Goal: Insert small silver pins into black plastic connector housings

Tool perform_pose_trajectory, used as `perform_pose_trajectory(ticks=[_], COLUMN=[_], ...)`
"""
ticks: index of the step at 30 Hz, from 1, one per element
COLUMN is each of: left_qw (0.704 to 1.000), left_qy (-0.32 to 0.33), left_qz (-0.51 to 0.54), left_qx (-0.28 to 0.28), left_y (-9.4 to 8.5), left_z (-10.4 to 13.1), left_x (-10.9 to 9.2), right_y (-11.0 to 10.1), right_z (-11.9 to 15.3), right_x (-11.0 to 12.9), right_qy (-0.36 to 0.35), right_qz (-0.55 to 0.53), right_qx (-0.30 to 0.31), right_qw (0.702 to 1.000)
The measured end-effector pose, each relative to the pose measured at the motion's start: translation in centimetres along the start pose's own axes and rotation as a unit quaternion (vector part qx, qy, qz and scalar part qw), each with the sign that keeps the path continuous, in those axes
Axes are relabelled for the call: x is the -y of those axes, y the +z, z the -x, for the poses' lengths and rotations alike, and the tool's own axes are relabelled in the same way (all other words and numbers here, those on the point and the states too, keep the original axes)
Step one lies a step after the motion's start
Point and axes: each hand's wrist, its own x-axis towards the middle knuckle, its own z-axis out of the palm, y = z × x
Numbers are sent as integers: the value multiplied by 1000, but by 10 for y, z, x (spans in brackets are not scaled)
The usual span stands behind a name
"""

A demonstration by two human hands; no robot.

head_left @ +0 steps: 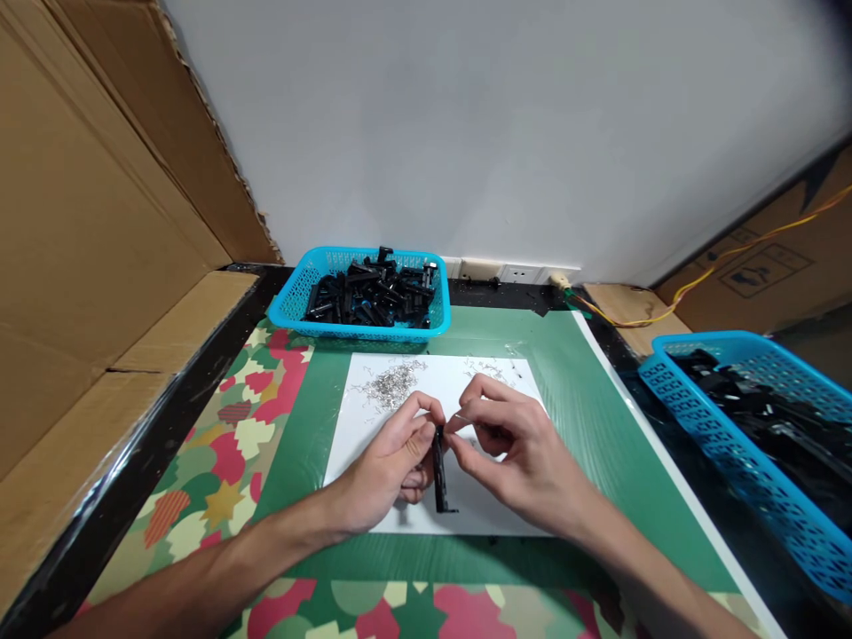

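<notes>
Holding a slim black part (438, 475) over a white sheet (479, 522).

Pinching it near the upper end with the left hand (399, 453); pressing fingertips of the right hand (523, 444) together just beside, around anything too small to tell. In a blue basket (359, 334) behind, heaped black pieces (373, 293); in a second blue basket (732, 454) at right, more dark pieces (765, 417); on the sheet, small metallic bits (396, 383), loosely piled.

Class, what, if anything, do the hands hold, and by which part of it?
The left hand holds a black piece near its upper end; whether the right hand grips anything there is unclear.
</notes>
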Motion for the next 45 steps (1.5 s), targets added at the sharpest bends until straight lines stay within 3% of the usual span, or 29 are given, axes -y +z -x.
perform_pose_trajectory(ticks=[7, 15, 20, 25, 29, 32, 37, 42, 45], left_qw=[1000, 1000, 998, 993, 984, 955, 832, 764, 745], left_qy=[4, 19, 45, 72, 88, 95, 173, 279, 294], left_qz=[-14, -7, -39, -95, -149, -268, -516, -568, -580], left_qx=[3, -1, 2, -14, -46, -83, -109, -125, -148], left_y=[1, 0, 0, 1, 4, 4, 1, -3, -6], left_z=[-1, -1, -3, -2, 1, 7, 13, 8, 6], left_x=[-1, -2, -6, -11, -15, -17, -14, -11, -11], right_y=[3, 2, -8, -21, -25, -26, -21, -14, -15], right_z=[1, 0, 0, 2, 3, 3, 1, 0, 2], right_x=[-6, -11, -14, -12, -15, -19, -26, -38, -42], right_qy=[-43, -38, -40, -7, 45, 56, -11, -145, -168], right_qz=[50, 74, 36, -9, -39, -59, 7, 204, 276], right_qx=[-11, -14, 18, 56, 15, -33, -47, -46, -70], right_qw=[998, 996, 998, 998, 998, 996, 999, 967, 944])
